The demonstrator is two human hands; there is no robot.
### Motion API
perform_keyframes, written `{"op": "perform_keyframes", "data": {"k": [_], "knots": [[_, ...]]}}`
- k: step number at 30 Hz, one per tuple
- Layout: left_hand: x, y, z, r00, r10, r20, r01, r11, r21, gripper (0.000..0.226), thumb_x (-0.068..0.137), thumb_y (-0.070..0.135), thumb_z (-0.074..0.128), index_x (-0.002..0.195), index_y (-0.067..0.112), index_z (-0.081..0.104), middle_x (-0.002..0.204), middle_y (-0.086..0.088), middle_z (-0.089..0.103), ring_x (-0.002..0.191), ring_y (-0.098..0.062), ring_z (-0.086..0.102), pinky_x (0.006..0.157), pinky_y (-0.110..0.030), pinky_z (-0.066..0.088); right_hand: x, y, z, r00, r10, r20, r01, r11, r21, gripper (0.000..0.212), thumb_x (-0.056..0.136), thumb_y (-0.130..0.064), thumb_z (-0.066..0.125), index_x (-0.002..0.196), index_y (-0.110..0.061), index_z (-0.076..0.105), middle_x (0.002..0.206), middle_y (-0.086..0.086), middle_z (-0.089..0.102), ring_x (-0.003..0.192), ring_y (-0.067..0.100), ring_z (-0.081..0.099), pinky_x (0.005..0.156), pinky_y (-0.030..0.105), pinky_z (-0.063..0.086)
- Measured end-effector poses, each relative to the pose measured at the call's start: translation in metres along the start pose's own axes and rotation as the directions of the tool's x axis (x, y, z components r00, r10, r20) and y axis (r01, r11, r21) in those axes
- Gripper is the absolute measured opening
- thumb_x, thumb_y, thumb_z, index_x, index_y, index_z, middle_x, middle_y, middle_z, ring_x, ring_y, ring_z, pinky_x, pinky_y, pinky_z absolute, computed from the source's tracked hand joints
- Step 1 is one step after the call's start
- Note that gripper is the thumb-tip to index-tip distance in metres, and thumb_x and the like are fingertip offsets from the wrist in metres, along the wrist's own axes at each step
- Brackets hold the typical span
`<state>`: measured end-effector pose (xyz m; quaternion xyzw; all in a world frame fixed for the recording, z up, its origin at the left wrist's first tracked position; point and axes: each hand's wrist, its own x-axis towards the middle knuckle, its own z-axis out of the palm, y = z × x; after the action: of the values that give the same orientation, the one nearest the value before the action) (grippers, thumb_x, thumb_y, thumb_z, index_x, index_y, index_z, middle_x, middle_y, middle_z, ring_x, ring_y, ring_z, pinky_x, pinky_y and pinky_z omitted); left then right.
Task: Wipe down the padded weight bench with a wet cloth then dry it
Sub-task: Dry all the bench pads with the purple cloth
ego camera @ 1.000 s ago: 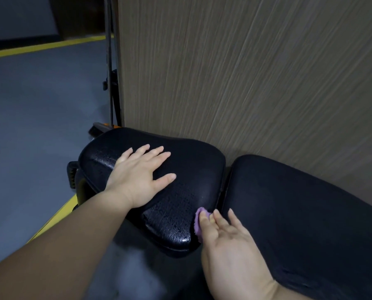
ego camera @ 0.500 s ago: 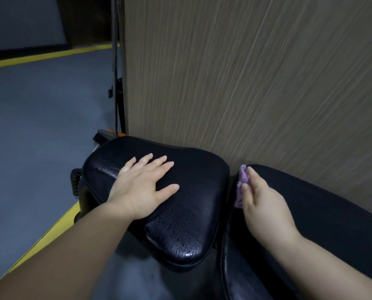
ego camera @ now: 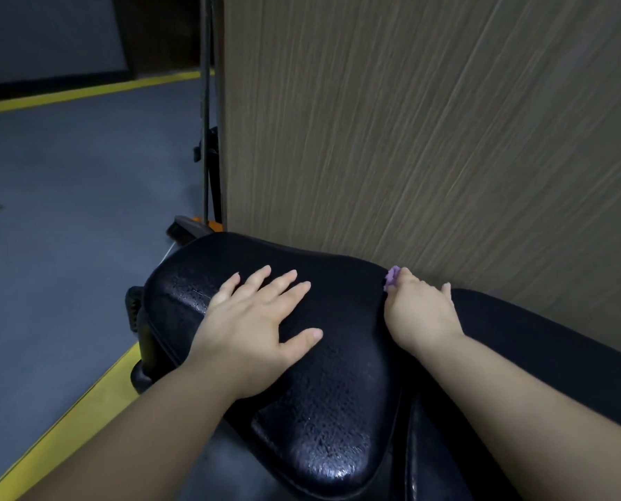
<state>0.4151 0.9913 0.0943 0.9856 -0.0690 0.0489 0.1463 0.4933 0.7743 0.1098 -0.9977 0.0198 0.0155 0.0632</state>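
The black padded weight bench has a seat pad (ego camera: 330, 410), glossy and wet-looking, and a longer back pad (ego camera: 554, 341) to its right. My left hand (ego camera: 254, 327) lies flat on the seat pad with fingers spread, holding nothing. My right hand (ego camera: 421, 312) presses a small purple cloth (ego camera: 392, 276) into the gap between the two pads, at the far end near the wall. Only a corner of the cloth shows past my fingers.
A wood-grain wall panel (ego camera: 428, 139) stands right behind the bench. A broom (ego camera: 193, 226) leans at the panel's left edge. The grey floor (ego camera: 66, 229) has yellow lines (ego camera: 74, 410) along the left.
My right hand has slid the purple cloth along the gap between the pads, from the near edge to the far end by the wall. My left hand has stayed on the seat pad.
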Motion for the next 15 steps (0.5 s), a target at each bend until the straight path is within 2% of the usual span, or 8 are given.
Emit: {"op": "perform_keyframes", "data": {"k": [4, 6, 8, 11, 13, 15], "knots": [[0.001, 0.001, 0.000, 1.000, -0.008, 0.005, 0.008, 1.000, 0.000, 0.089, 0.068, 0.080, -0.002, 0.150, 0.048, 0.013, 0.158, 0.028, 0.004, 0.147, -0.002, -0.007, 0.119, -0.034, -0.009, 0.039, -0.008, -0.006, 0.993, 0.034, 0.115, -0.055, 0.980, 0.189, 0.040, 0.102, -0.035, 0.027, 0.128, -0.012, 0.048, 0.132, 0.010, 0.053, 0.123, 0.030, 0.047, 0.112, 0.043, 0.025], [0.001, 0.000, -0.001, 1.000, -0.002, 0.016, 0.002, 1.000, 0.012, 0.090, 0.067, 0.080, -0.004, 0.150, 0.048, 0.010, 0.158, 0.028, 0.002, 0.146, -0.001, -0.009, 0.119, -0.033, -0.010, 0.048, -0.008, -0.008, 0.988, 0.025, 0.154, -0.060, 0.974, 0.220, 0.042, 0.102, -0.037, 0.028, 0.129, -0.011, 0.047, 0.133, 0.010, 0.053, 0.122, 0.029, 0.048, 0.102, 0.034, 0.033], [0.003, -0.001, -0.002, 0.999, 0.017, 0.044, -0.018, 1.000, 0.022, 0.091, 0.066, 0.080, -0.006, 0.150, 0.048, 0.005, 0.157, 0.029, -0.003, 0.146, 0.000, -0.012, 0.119, -0.032, -0.011, 0.044, -0.001, -0.010, 0.988, -0.010, 0.152, -0.022, 0.978, 0.205, 0.043, 0.103, -0.038, 0.028, 0.132, -0.012, 0.047, 0.134, 0.009, 0.053, 0.124, 0.027, 0.048, 0.098, 0.032, 0.034], [0.012, -0.007, -0.007, 0.993, 0.062, 0.097, -0.062, 0.998, -0.003, 0.093, 0.064, 0.082, -0.005, 0.150, 0.048, 0.003, 0.157, 0.029, -0.005, 0.144, 0.003, -0.013, 0.118, -0.030, -0.012, 0.025, 0.015, -0.014, 0.992, -0.055, 0.117, 0.039, 0.990, 0.139, 0.045, 0.103, -0.040, 0.025, 0.141, -0.020, 0.039, 0.140, 0.000, 0.051, 0.130, 0.024, 0.044, 0.106, 0.033, 0.030], [0.020, -0.012, -0.009, 0.990, 0.083, 0.115, -0.082, 0.997, -0.016, 0.091, 0.068, 0.083, -0.002, 0.151, 0.046, 0.004, 0.157, 0.028, -0.004, 0.144, 0.004, -0.012, 0.119, -0.031, -0.011, 0.015, 0.022, -0.015, 0.989, -0.066, 0.130, 0.054, 0.994, 0.099, 0.046, 0.103, -0.038, 0.022, 0.145, -0.023, 0.034, 0.141, -0.006, 0.049, 0.133, 0.021, 0.041, 0.114, 0.038, 0.018], [0.026, -0.013, -0.008, 0.990, 0.092, 0.104, -0.092, 0.996, -0.002, 0.090, 0.069, 0.082, -0.003, 0.151, 0.045, 0.003, 0.158, 0.027, -0.005, 0.145, 0.003, -0.012, 0.119, -0.033, -0.011, 0.016, 0.020, -0.012, 0.990, -0.059, 0.125, 0.046, 0.993, 0.104, 0.046, 0.103, -0.036, 0.022, 0.145, -0.022, 0.034, 0.141, -0.002, 0.049, 0.134, 0.022, 0.040, 0.116, 0.041, 0.009]]}}
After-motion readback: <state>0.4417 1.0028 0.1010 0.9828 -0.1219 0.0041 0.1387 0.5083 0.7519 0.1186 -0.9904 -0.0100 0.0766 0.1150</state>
